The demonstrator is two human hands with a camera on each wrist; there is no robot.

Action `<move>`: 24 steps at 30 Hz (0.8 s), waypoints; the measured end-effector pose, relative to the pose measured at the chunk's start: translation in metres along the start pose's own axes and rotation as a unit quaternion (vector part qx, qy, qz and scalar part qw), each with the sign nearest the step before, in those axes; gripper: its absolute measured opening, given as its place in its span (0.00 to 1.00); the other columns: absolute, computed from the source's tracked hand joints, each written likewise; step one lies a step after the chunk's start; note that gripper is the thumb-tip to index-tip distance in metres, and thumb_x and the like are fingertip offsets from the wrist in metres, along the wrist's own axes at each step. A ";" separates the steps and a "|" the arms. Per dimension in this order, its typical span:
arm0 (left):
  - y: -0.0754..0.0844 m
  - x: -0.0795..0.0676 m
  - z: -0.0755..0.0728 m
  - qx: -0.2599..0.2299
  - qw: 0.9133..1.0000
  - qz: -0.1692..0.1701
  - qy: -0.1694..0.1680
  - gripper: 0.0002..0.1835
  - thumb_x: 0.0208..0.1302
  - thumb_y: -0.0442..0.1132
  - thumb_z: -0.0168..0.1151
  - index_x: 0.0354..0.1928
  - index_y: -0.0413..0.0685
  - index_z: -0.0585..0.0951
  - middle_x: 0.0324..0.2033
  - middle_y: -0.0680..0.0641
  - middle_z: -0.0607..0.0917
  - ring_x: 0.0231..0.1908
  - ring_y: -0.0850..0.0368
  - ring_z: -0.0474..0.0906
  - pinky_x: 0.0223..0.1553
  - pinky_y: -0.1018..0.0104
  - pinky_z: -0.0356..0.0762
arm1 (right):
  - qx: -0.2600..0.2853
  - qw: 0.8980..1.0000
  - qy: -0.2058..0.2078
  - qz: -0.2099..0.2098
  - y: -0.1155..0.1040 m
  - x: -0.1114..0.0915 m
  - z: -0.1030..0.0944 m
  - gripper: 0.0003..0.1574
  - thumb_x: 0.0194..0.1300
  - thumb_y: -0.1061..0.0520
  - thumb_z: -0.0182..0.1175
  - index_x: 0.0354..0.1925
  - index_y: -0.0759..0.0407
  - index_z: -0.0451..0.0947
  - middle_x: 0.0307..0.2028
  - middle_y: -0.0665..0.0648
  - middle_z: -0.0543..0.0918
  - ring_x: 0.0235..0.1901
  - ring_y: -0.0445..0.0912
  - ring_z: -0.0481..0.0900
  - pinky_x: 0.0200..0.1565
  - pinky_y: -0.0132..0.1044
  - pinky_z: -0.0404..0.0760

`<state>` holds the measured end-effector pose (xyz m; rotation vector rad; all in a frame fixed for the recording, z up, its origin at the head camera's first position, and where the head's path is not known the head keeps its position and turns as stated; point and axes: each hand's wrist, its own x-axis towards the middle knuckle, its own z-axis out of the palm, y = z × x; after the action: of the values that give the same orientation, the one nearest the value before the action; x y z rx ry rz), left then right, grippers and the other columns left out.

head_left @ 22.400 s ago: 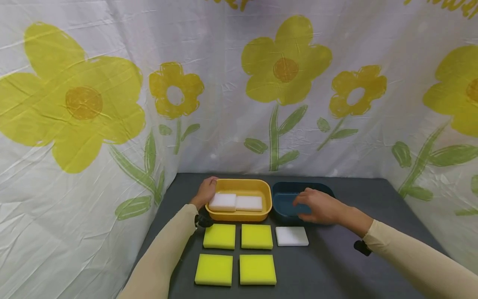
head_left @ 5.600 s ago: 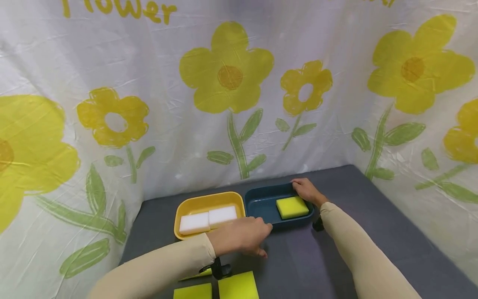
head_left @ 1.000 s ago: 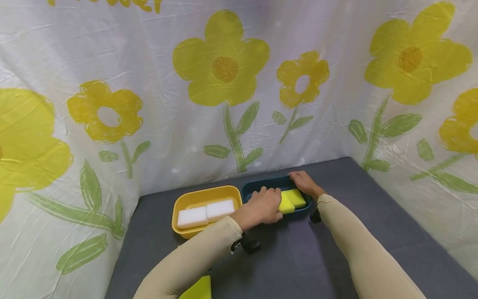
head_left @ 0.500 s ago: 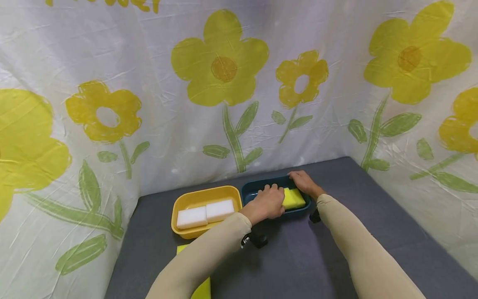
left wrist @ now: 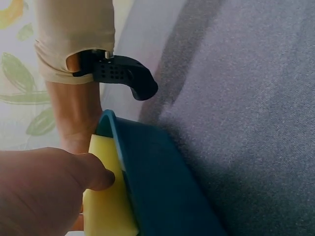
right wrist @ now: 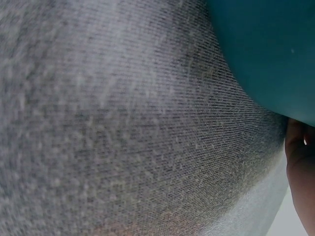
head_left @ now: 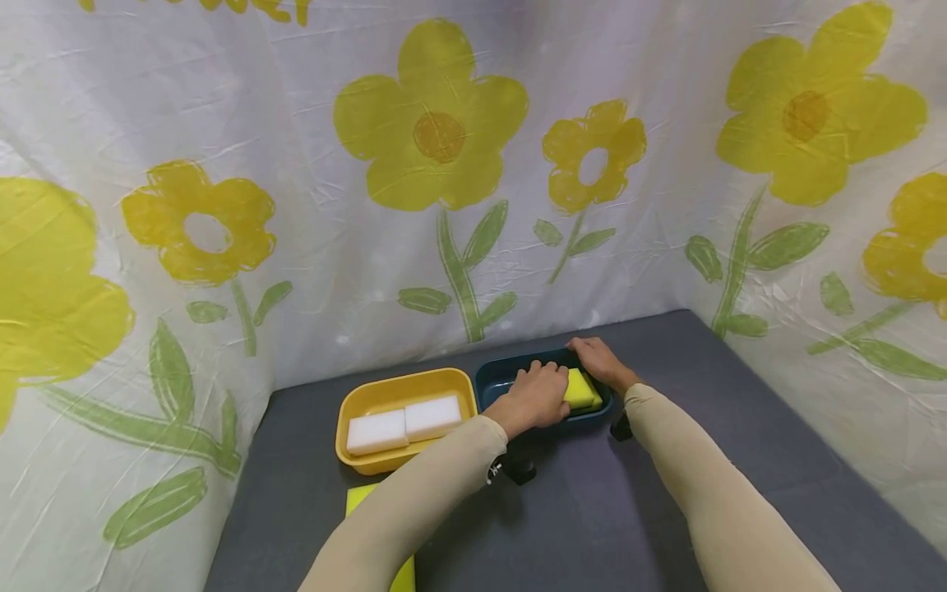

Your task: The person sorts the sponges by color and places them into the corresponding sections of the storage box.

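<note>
My left hand (head_left: 538, 395) reaches into the dark blue container (head_left: 497, 374), holding a yellow sponge (head_left: 578, 388) against another yellow sponge at the container's right end. In the left wrist view, the thumb presses the side of a yellow sponge (left wrist: 109, 204), close to the blue wall (left wrist: 152, 167). The left hand's other fingers are mostly hidden. My right hand (head_left: 598, 360) grips the container's far right corner. The right wrist view catches part of that hand (right wrist: 301, 167) beside the blue wall (right wrist: 275, 54).
Directly left of the blue container stands a yellow container (head_left: 362, 403) with two white sponges (head_left: 405, 423) side by side. Yellow sponge edges (head_left: 359, 496) show on the dark grey table (head_left: 577, 510), partly behind the left sleeve. A flower-printed curtain (head_left: 311, 247) encloses the back and sides.
A second yellow sponge has come into the blue container in the left hand, which shifted right over the last second. The right hand keeps its hold. The white sponge on the table earlier no longer shows.
</note>
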<state>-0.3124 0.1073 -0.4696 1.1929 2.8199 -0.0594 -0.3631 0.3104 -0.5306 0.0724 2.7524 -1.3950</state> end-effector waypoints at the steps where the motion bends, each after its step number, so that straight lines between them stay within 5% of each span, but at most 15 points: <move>1: 0.000 0.001 0.001 -0.001 1.000 0.000 -0.002 0.34 0.81 0.56 0.64 0.79 0.47 0.73 0.67 0.45 0.82 0.59 0.46 0.79 0.62 0.47 0.83 | 0.000 1.000 -0.001 0.000 0.000 0.000 0.000 0.38 0.90 0.48 0.34 0.74 0.74 0.72 0.76 0.75 0.72 0.77 0.69 0.68 0.79 0.65 0.65; 24: 0.004 0.023 0.018 -0.001 1.000 -0.008 0.029 0.28 0.82 0.58 0.61 0.74 0.52 0.77 0.65 0.49 0.84 0.55 0.49 0.81 0.57 0.51 0.84 | 0.003 0.999 -0.029 0.015 -0.001 -0.001 -0.003 0.44 0.90 0.35 0.35 0.83 0.64 0.65 0.83 0.70 0.64 0.81 0.68 0.62 0.81 0.66 0.62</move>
<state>-0.3242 0.1255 -0.4896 1.1925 2.8789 -0.0230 -0.3617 0.3120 -0.5281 0.0716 2.6899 -1.3758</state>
